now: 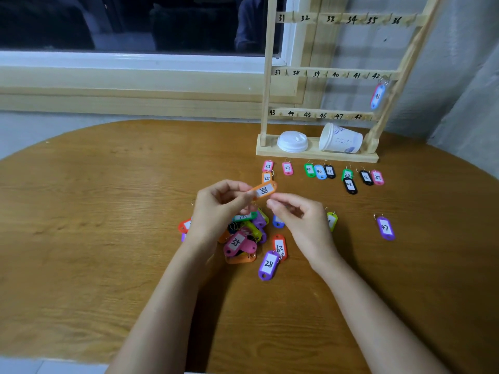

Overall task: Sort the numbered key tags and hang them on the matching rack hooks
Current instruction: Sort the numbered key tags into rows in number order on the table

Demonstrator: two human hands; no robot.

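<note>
Wooden table (81, 211) | window (121, 22) behind | grey wall (445, 63) | left hand (216, 209) pinches orange tag (263, 190)

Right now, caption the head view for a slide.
Left hand pinches orange tag 38 above the tag pile; right hand hovers beside it; tag 42 hangs on the rack.

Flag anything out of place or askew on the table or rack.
A white paper cup lies tipped on its side on the rack's base, its lid off and sitting beside it. No spill shows. The left hand pinches orange tag 38; nothing odd there.
</note>
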